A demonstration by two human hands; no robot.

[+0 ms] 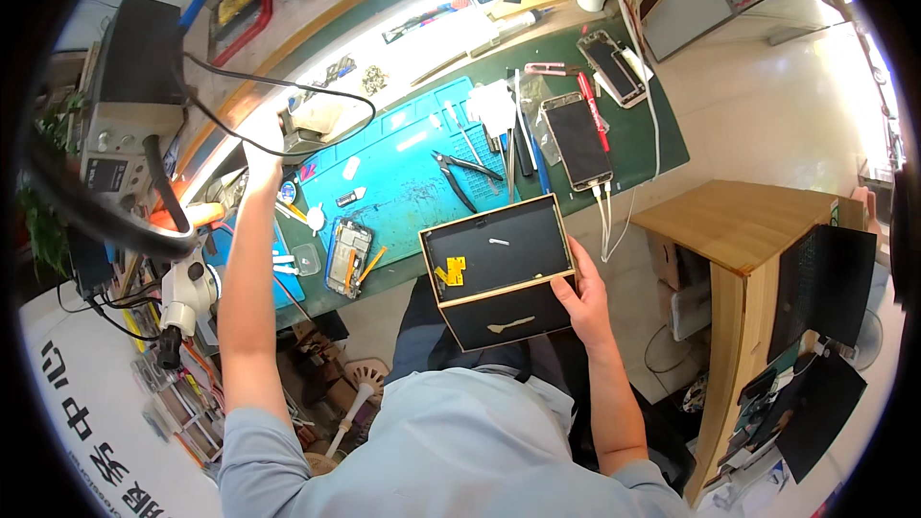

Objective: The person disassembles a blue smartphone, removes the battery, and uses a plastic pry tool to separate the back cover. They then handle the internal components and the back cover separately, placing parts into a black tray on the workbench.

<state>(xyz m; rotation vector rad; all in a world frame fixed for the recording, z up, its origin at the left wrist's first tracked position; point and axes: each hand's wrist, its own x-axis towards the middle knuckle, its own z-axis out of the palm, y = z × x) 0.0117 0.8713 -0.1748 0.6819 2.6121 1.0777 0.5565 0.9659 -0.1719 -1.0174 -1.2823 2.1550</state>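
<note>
My right hand [587, 299] grips the right side of an open, black-lined box [499, 299] with tan edges, thumb over the rim, held above my lap. Inside lie a yellow cut piece [455, 271] and a small pale strip [499, 242]; the nearer black panel carries a torn-looking tan patch [510, 324]. My left arm stretches to the back left of the bench, where the left hand [263, 139] is washed out by glare beside a black cable [369, 115]. Its fingers cannot be made out, nor whether it holds anything.
On the blue work mat [393, 158] lie black-handled cutters [459, 182] and an opened phone [349, 257]. A plugged-in phone [577, 142], red pen [593, 111] and another phone [612, 67] lie to the right. A microscope part [187, 293] stands left; a wooden desk [734, 221] stands right.
</note>
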